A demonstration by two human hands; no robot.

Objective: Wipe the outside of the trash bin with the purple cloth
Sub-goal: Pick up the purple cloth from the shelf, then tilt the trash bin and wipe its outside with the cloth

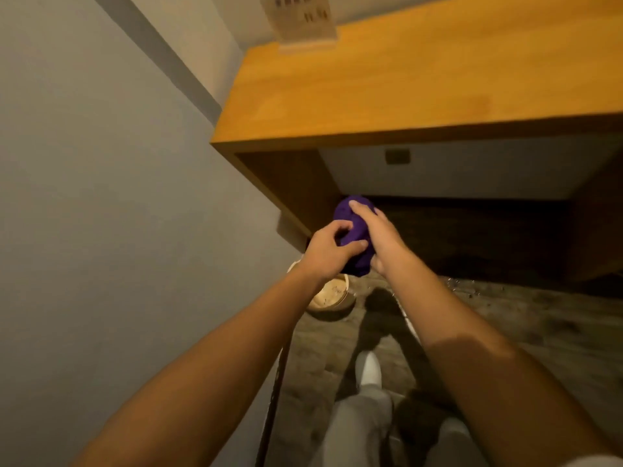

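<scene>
A bunched purple cloth [354,230] hangs in the air between both hands, below the front corner of the desk. My left hand [328,249] grips its left side with thumb and fingers. My right hand [379,235] lies over its right side, fingers pressed on top. On the floor under my left wrist stands a small round trash bin [332,294], tan inside with a wooden-looking wall, partly hidden by my left forearm. The cloth is above the bin and apart from it.
A wooden desk [404,82] spans the upper right, with a dark recess [472,230] beneath and a card holder [303,21] at its back edge. A grey wall [101,197] fills the left. My white shoe [369,369] stands on the carpet; a dark cord [276,382] runs along the wall.
</scene>
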